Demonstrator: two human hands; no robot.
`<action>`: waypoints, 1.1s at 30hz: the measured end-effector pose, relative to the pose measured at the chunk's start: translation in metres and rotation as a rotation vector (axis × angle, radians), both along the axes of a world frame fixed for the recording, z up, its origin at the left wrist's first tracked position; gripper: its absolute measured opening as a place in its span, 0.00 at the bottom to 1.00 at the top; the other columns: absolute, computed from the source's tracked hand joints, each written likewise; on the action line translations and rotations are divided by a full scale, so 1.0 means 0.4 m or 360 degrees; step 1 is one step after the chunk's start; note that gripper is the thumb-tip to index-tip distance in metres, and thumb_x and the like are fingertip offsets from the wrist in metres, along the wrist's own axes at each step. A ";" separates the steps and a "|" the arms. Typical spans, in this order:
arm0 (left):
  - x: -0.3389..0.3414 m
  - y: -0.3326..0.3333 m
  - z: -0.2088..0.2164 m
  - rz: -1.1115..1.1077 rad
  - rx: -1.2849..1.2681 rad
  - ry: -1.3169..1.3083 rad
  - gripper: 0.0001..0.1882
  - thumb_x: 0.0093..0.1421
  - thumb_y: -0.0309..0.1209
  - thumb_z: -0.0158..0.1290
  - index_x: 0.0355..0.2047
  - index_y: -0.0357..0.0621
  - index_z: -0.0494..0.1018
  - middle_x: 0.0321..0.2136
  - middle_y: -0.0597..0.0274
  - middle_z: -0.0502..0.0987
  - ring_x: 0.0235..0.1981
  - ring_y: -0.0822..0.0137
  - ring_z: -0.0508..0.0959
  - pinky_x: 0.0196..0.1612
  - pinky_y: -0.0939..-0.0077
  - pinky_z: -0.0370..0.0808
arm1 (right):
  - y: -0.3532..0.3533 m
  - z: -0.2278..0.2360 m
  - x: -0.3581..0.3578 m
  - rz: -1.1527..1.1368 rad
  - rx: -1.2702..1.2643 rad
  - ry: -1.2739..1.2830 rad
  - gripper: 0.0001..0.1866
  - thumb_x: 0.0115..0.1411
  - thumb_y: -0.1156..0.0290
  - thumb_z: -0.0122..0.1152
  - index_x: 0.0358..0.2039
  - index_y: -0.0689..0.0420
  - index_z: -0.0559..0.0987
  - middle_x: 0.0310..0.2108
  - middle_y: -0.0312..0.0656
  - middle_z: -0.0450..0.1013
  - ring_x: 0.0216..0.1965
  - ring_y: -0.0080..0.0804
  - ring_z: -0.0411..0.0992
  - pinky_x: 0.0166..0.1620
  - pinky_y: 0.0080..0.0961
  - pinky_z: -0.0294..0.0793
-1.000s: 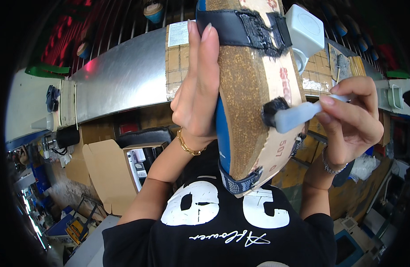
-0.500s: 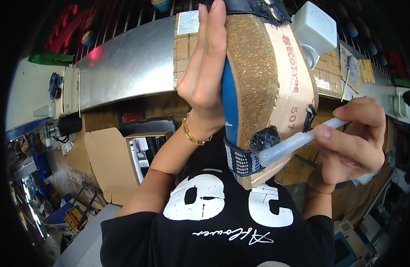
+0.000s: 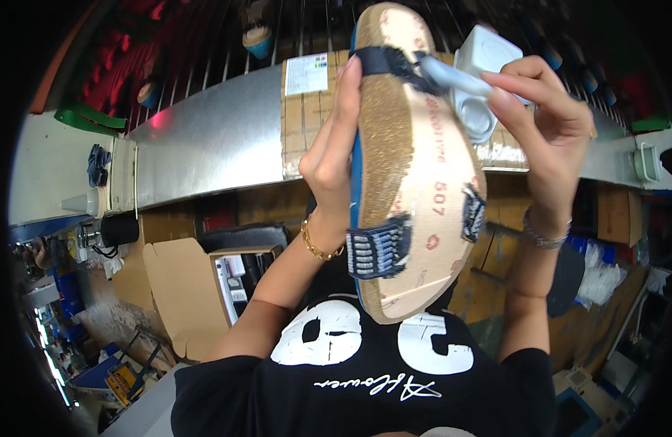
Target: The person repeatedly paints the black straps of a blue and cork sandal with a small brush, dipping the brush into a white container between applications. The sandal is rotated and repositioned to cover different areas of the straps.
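Observation:
An unfinished sandal [image 3: 438,153] is held upright, its underside showing a cork-brown band and a beige insole board. Its dark strap ends fold over that underside. A blue edge, seemingly a shoe last [image 3: 355,175], shows along the left. My left hand [image 3: 334,138] grips this left edge, with the thumb side hidden behind. In my right hand [image 3: 544,116], a pale, round-ended plastic stick [image 3: 456,76] is pinched between thumb and fingers. Its blurred tip lies at the upper dark strap [image 3: 387,64]. The patterned lower strap [image 3: 380,251] folds over the underside near my shirt.
Behind the sandal a white plastic container [image 3: 489,51] stands on a cardboard-covered part of the metal bench [image 3: 205,131]. Several blue shoe lasts [image 3: 257,42] stand among the bars beyond. An open cardboard box [image 3: 179,291] lies lower left. A crate with plastic bags [image 3: 598,273] is at right.
The sandal has shifted down and slightly left, bringing its upper end into view. My right hand has moved the stick up from the lower strap to the upper strap.

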State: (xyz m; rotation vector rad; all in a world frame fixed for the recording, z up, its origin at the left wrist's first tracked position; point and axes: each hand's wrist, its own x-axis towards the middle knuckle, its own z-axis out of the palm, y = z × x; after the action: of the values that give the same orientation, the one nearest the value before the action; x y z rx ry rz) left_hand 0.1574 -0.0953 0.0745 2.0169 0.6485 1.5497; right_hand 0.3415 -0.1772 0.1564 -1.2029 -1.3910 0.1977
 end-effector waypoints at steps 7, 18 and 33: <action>-0.001 0.055 -0.015 0.0343 0.0306 0.0169 0.45 0.52 0.31 0.69 0.68 0.36 0.61 0.55 0.45 0.77 0.46 0.63 0.84 0.47 0.73 0.82 | -0.097 -0.015 -0.092 -0.0475 -0.0322 -0.0115 0.08 0.52 0.78 0.72 0.35 0.58 0.89 0.25 0.36 0.73 0.28 0.22 0.68 0.33 0.18 0.64; -0.011 0.060 -0.016 0.0451 0.0410 0.0163 0.42 0.50 0.28 0.68 0.66 0.37 0.66 0.41 0.50 0.84 0.35 0.66 0.86 0.35 0.75 0.81 | -0.116 0.001 -0.142 -0.0493 -0.0104 -0.0381 0.16 0.42 0.80 0.76 0.34 0.51 0.90 0.29 0.36 0.73 0.29 0.24 0.68 0.33 0.19 0.64; -0.015 0.064 -0.013 0.0300 0.0177 0.0149 0.43 0.51 0.31 0.69 0.67 0.42 0.65 0.38 0.55 0.84 0.35 0.69 0.84 0.35 0.78 0.81 | -0.085 0.005 -0.101 -0.0182 -0.0060 -0.0073 0.16 0.42 0.81 0.76 0.35 0.54 0.90 0.30 0.37 0.72 0.32 0.25 0.69 0.35 0.19 0.66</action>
State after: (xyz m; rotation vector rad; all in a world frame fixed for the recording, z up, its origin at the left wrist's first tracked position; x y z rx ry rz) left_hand 0.1514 -0.0696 0.0692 2.1749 0.8269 1.6375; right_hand 0.3011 -0.2113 0.1582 -1.3216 -1.3588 0.1175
